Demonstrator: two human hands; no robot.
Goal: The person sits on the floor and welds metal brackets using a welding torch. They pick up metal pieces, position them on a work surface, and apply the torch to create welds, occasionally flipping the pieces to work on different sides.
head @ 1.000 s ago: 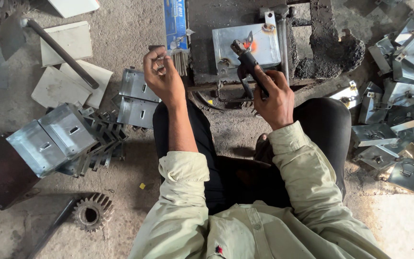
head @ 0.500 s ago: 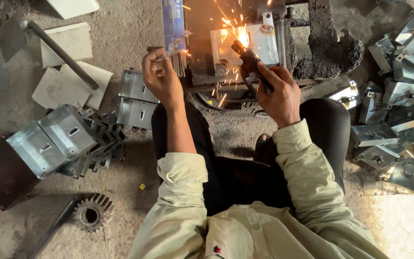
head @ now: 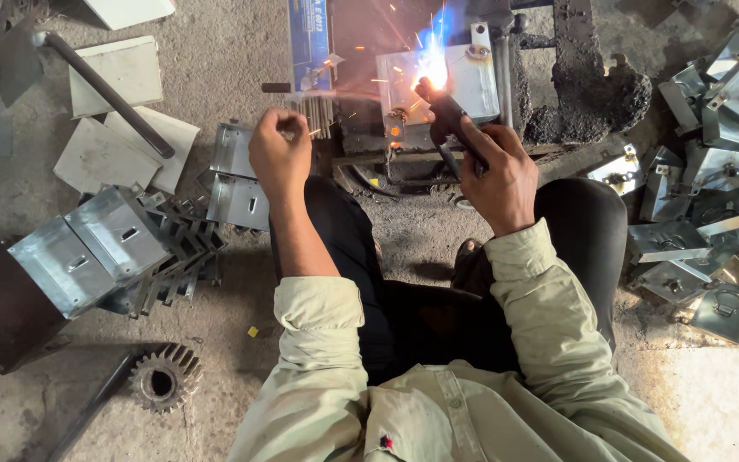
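bare floor (head: 233, 77) open far left, stacked brackets (head: 104, 248) left, bracket pile (head: 712, 239) right

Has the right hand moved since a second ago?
Yes, slightly. The right hand with its electrode holder has shifted up toward the metal plate, where sparks now fly.

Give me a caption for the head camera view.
Right hand holds an electrode holder sparking against a metal bracket; left hand pinches a rod.

Soft daylight, blown-out welding arc (head: 434, 70) glare, sharp focus
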